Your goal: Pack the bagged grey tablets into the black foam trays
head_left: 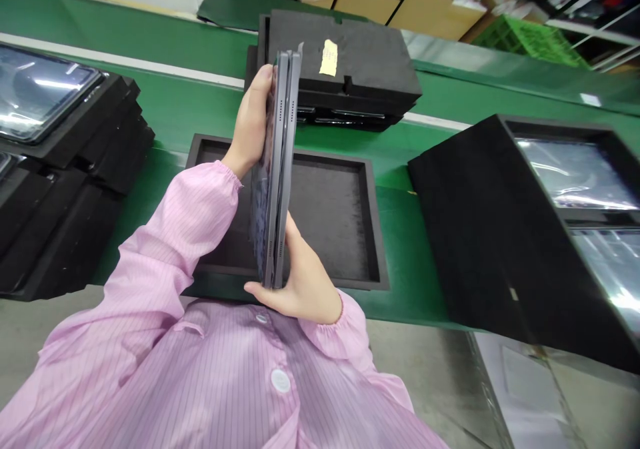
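Note:
Two thin grey tablets (283, 169) stand on edge, pressed face to face, held upright between my hands. My left hand (253, 119) grips their far end from the left side, its fingertips partly hidden behind them. Around the near end, my right hand (303, 279) is closed, with the thumb on the left side and the palm on the right. Speaker holes show along the tablets' edges. Below them lies a shallow black foam tray (335, 219) with a raised rim; the tablets and my left arm cover part of it.
Black foam trays (345, 49) with a yellow note are stacked beyond, devices showing at their front edge. More trays (65, 169) rise at the left, a tablet on top. A tall black stack (465, 222) with wrapped tablets stands right. All rest on a green work surface (400, 249).

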Demonstrator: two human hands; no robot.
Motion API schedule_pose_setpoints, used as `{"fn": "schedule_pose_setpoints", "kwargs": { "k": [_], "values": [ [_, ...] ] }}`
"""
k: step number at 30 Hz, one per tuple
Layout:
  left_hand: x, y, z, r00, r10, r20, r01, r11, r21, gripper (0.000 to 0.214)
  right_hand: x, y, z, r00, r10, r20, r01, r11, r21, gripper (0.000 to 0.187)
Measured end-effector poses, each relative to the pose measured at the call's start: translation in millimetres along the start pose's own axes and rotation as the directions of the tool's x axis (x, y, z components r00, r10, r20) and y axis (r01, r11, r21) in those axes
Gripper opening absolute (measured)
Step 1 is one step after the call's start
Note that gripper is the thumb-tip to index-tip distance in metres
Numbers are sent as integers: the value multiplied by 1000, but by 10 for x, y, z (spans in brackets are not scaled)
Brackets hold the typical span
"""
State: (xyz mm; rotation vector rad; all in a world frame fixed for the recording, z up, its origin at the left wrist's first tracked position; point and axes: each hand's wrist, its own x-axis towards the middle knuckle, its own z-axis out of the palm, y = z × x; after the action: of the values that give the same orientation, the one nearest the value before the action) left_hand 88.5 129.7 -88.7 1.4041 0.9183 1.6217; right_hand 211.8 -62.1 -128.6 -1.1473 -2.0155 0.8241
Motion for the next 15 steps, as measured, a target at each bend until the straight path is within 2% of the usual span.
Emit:
{"fn": "schedule_pose_setpoints", "kwargs": {
  "k": [4, 7, 15],
  "values": [
    [0, -5, 5, 998, 65, 26, -63, 997, -45, 51, -39, -41, -80, 997, 14, 73, -17, 999, 49, 120],
    [-1, -24, 1, 989, 131, 65, -127, 990, -57, 52, -57, -47, -101, 996, 24, 87, -32, 996, 87, 117],
    [-133, 105, 33, 959, 255, 125, -255, 967, -18, 49, -45, -33, -50, 996, 57, -72, -50, 995, 89, 101]
  ]
}}
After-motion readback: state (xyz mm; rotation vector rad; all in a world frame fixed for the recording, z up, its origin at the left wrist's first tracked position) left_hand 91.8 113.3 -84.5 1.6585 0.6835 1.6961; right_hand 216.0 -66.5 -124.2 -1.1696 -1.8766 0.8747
